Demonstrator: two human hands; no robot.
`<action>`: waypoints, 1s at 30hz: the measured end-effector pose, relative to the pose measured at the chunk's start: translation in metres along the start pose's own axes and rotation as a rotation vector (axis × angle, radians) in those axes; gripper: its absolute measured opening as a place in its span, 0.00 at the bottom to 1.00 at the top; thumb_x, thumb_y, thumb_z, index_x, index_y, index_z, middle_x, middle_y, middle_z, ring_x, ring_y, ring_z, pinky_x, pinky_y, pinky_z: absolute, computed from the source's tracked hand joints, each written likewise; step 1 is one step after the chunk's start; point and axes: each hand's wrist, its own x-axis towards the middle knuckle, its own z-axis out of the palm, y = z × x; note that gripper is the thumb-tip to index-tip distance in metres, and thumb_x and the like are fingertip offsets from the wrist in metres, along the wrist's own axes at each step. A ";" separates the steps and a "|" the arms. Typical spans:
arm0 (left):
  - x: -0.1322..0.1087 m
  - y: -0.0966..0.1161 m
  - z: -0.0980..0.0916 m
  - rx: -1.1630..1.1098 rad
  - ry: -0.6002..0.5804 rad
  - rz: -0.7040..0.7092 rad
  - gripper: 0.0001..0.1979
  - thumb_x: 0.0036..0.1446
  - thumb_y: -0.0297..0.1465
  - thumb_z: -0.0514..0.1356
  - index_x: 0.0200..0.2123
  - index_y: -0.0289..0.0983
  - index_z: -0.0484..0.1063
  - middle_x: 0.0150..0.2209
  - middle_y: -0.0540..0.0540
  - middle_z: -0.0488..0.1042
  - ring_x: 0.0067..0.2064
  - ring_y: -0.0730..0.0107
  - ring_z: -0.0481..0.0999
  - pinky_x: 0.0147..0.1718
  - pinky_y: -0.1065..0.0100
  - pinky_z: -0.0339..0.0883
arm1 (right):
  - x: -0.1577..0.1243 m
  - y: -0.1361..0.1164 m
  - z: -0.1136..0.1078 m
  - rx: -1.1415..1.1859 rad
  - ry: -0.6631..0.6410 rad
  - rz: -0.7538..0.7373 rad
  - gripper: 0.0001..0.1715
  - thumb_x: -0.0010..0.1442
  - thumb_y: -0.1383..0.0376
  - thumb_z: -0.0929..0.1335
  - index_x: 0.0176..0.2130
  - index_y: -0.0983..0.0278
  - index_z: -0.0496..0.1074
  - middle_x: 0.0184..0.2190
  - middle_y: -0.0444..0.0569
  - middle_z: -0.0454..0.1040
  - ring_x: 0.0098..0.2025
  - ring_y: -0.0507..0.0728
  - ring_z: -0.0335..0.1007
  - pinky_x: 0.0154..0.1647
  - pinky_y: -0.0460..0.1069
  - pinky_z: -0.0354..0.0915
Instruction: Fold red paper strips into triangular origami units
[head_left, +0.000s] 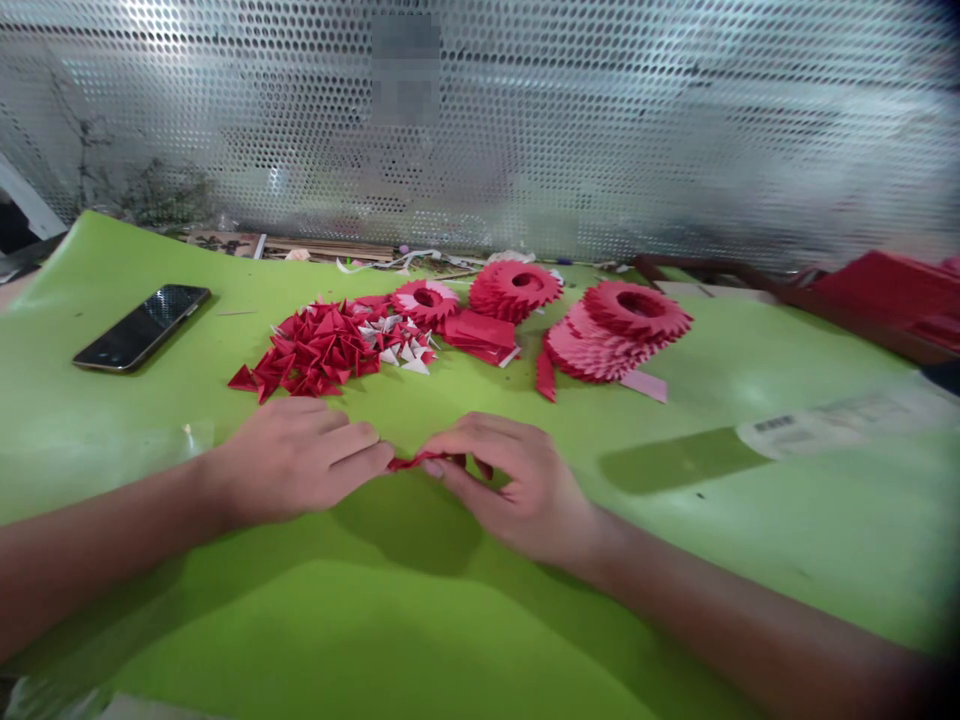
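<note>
Between my two hands stretches a small folded strip of red paper, narrow and seen edge-on. My left hand pinches its left end, and my right hand grips the right end between thumb and fingers. Just beyond my left hand lies a heap of red folded paper triangles, with white and pink folded pieces beside it. A stack of red paper slips sits past my right hand. Parts of the held paper are hidden by my fingers.
Ring-shaped stacks of folded paper stand behind: a small pink-red ring, a red ring and a tall leaning stack. A phone lies at left on the green table cover. A perforated metal panel rises behind.
</note>
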 end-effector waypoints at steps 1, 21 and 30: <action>0.000 0.000 0.000 0.001 -0.004 -0.001 0.11 0.69 0.24 0.53 0.39 0.35 0.76 0.29 0.51 0.78 0.25 0.74 0.70 0.21 0.69 0.56 | 0.000 0.000 0.000 -0.013 0.001 -0.003 0.04 0.64 0.70 0.70 0.39 0.66 0.77 0.30 0.46 0.79 0.26 0.49 0.71 0.28 0.44 0.68; -0.001 0.006 0.010 -0.108 -0.044 -0.118 0.18 0.72 0.34 0.50 0.32 0.37 0.74 0.24 0.51 0.74 0.23 0.72 0.69 0.23 0.68 0.55 | -0.001 0.001 -0.001 -0.144 -0.009 -0.039 0.06 0.66 0.66 0.69 0.39 0.64 0.77 0.30 0.46 0.80 0.30 0.52 0.75 0.29 0.46 0.67; -0.003 0.003 0.012 -0.110 -0.035 -0.111 0.17 0.72 0.35 0.51 0.33 0.36 0.74 0.26 0.51 0.77 0.23 0.73 0.70 0.23 0.70 0.56 | -0.002 0.003 0.001 -0.137 -0.007 -0.001 0.06 0.65 0.66 0.69 0.38 0.67 0.76 0.29 0.46 0.79 0.29 0.51 0.73 0.28 0.46 0.65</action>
